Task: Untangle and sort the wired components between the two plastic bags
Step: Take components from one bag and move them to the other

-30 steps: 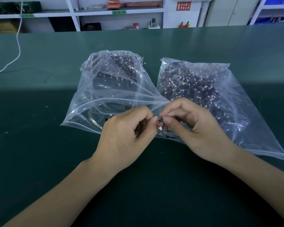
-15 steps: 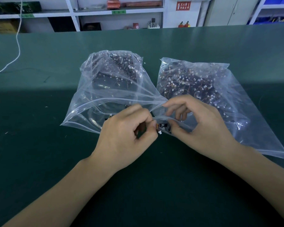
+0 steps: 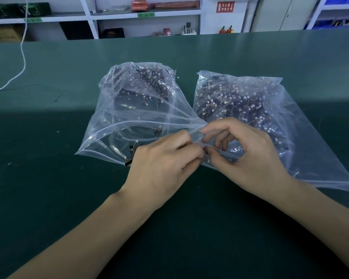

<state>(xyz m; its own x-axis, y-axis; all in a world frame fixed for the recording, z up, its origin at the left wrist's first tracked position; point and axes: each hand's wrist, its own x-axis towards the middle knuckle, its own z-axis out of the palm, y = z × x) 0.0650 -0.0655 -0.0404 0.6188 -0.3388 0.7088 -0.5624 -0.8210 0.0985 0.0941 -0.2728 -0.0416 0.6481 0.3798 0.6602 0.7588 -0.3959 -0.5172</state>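
Observation:
Two clear zip bags lie side by side on the green table, both full of dark wired components with white connectors. The left bag [image 3: 117, 125] has its mouth open toward me, and a loose wired component [image 3: 131, 152] lies just inside it. My left hand [image 3: 163, 164] pinches something small at its fingertips, hidden where both hands meet. My right hand [image 3: 248, 156] is curled at the mouth of the right bag [image 3: 302, 137]. That bag's rim runs across the right thumb, and the fingers sit behind the film.
A white cable [image 3: 22, 57] hangs down and curls onto the table at the far left. Shelving with boxes and parts [image 3: 145, 15] stands behind the table's far edge. Small bits of debris [image 3: 58, 97] dot the green mat left of the bags.
The small component seen between my fingertips earlier is now hidden. My right hand has opened around the right bag's mouth, and my left fingertips have moved up to it.

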